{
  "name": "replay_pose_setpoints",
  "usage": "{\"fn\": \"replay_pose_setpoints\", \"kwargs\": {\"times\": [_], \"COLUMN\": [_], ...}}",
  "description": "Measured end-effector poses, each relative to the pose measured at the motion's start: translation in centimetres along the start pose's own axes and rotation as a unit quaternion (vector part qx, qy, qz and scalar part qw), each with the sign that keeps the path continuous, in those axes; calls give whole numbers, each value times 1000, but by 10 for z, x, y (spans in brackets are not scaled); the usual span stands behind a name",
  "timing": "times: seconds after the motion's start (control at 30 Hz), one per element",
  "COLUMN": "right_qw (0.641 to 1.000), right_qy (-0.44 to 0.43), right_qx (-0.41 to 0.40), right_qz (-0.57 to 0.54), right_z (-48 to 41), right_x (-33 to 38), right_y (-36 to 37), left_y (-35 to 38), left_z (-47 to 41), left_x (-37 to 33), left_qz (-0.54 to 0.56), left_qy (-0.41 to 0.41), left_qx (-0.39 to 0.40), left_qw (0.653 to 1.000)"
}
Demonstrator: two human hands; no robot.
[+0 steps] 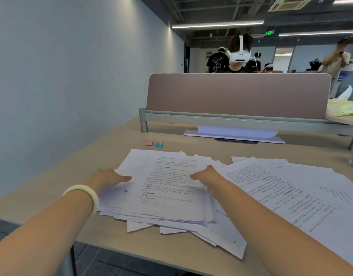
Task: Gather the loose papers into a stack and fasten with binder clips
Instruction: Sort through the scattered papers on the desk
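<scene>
The pile sits on the desk between the hands, left hand flat on its left edge, right hand at its right with grip unclear, more sheets lying farther right.

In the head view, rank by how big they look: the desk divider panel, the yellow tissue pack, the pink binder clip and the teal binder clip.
1. desk divider panel
2. yellow tissue pack, partly cropped
3. pink binder clip and teal binder clip look alike; unranked
</scene>
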State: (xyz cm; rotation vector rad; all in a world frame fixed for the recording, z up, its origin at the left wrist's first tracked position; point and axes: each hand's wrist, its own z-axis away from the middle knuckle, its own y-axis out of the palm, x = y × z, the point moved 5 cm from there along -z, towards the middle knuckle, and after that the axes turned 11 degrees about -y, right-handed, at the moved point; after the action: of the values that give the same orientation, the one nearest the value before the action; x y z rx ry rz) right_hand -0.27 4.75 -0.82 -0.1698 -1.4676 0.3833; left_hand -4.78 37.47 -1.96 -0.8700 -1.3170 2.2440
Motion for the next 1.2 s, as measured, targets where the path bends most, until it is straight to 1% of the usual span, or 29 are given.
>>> {"fn": "replay_pose_setpoints", "kwargs": {"times": [0.1,0.13,0.2,0.3,0.4,0.47,0.5,0.57,0.63,0.67,0.73,0.87,0.9,0.97,1.03,1.1,1.17,1.2], "right_qw": [994,992,989,992,999,996,995,997,997,997,997,995,996,999,999,995,983,976], "right_qy": [30,42,50,36,-6,-35,-45,-44,-39,-44,-59,-61,-51,-35,-45,-71,-106,-125], "right_qx": [16,14,14,44,48,64,68,66,66,65,50,-4,-6,-12,-13,-15,-9,-6], "right_qz": [-102,-121,-137,-111,-6,45,52,24,-8,-15,-7,75,73,32,-22,-73,-150,-179], "right_z": [-5,-5,-3,-2,-1,1,2,1,3,3,7,11,17,30,45,57,69,76], "right_x": [-2,-3,-3,3,12,18,19,18,19,20,23,11,5,-9,-17,-21,-22,-21], "right_y": [9,9,11,25,42,53,57,58,47,38,10,-60,-77,-111,-137,-158,-174,-182], "left_y": [1,3,4,3,7,7,7,9,10,10,11,17,21,32,45,57,67,70], "left_z": [11,14,24,41,40,42,43,49,57,62,67,77,82,94,111,132,159,170], "left_x": [-3,-5,-13,-24,-23,-18,-16,-11,-12,-14,-20,-32,-37,-52,-73,-99,-126,-139], "left_qz": [120,129,96,58,79,121,162,239,268,270,263,262,263,265,294,328,344,363], "left_qy": [1,2,23,66,80,84,79,73,84,92,106,110,112,122,141,159,206,230], "left_qx": [50,59,53,38,59,78,102,166,208,215,205,179,184,203,236,293,340,350], "left_qw": [992,990,994,995,992,986,978,954,937,934,937,942,941,935,915,884,851,832]}}
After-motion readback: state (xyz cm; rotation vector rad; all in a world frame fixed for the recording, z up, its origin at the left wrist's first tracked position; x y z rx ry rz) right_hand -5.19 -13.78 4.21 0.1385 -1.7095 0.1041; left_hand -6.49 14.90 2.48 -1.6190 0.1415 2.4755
